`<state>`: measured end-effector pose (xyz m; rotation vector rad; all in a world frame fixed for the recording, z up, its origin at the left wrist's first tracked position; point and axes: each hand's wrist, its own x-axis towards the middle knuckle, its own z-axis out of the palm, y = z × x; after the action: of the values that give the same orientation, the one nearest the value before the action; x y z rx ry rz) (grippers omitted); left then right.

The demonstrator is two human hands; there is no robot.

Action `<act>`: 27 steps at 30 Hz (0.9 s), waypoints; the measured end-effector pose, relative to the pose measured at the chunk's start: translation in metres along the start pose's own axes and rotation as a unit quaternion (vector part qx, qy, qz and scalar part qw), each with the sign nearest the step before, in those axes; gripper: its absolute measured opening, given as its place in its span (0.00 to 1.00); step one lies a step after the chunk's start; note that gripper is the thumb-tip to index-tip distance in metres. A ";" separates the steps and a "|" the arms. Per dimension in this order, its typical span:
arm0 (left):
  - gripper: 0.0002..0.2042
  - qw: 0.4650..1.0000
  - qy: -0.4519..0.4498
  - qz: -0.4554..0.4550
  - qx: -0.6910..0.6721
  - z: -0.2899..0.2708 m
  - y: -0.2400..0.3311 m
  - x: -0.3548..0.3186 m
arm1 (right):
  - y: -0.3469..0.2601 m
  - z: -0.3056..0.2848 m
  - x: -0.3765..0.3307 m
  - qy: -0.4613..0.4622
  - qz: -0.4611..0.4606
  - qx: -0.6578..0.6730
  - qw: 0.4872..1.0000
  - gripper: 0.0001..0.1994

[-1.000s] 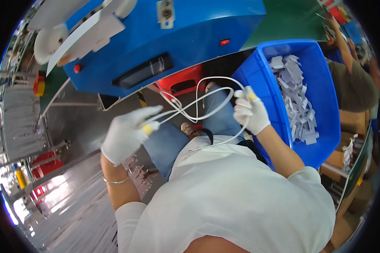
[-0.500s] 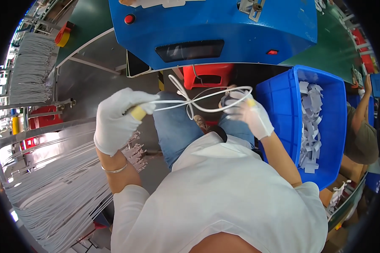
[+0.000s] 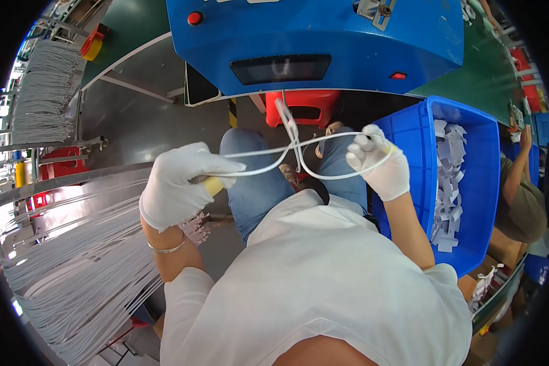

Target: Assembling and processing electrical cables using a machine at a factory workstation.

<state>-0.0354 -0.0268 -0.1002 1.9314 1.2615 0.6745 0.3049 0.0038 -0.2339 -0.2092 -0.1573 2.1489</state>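
A white cable [image 3: 296, 146], crossed over itself in loops, stretches between my hands above my lap. My left hand [image 3: 180, 186], in a white glove with yellow at a fingertip, pinches one side of it between thumb and fingers. On the other side, my gloved right hand [image 3: 381, 166] has its fingers curled, and the cable's loop runs round them. From the crossing, a blurred tail of the cable sticks up toward the blue machine [image 3: 354, 67]. Part of the cable inside each hand is hidden.
A blue bin [image 3: 402, 143] with white paper pieces stands at my right. Many white cables [image 3: 73, 299] lie along my left, with another bundle [image 3: 46, 97] farther off. Under the machine is a red stool [image 3: 317, 99]. Another person [image 3: 524, 210] is at far right.
My right hand has moved to the right, and my left hand a little right and down. The cable's loops have drawn out wider, and its tail has swung up toward the machine.
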 end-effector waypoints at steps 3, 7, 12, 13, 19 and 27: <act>0.11 0.997 0.050 -0.050 0.042 0.002 -0.008 0.002 | -0.006 0.031 -0.009 0.094 -0.020 0.026 0.995 0.08; 0.12 0.987 0.096 -0.130 -0.019 0.006 -0.012 0.001 | -0.006 0.036 -0.010 0.044 -0.058 -0.814 0.577 0.10; 0.10 0.978 0.170 -0.116 -0.043 0.020 -0.013 0.009 | 0.023 0.029 -0.018 0.002 -0.064 -0.698 0.713 0.14; 0.12 0.975 0.201 -0.082 -0.044 0.020 -0.017 0.009 | 0.016 0.012 -0.027 0.086 -0.059 -0.673 0.732 0.15; 0.35 0.843 0.445 -0.106 -0.282 -0.001 -0.098 -0.003 | -0.037 -0.036 -0.052 0.230 -0.028 0.091 0.968 0.24; 0.41 0.742 0.219 -0.029 -0.633 0.020 -0.110 0.003 | -0.027 -0.002 -0.052 0.251 0.053 -0.432 0.865 0.13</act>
<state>-0.0791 -0.0006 -0.1996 0.5838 0.6782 1.4984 0.3552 -0.0248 -0.2263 -1.3021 -0.8131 1.9101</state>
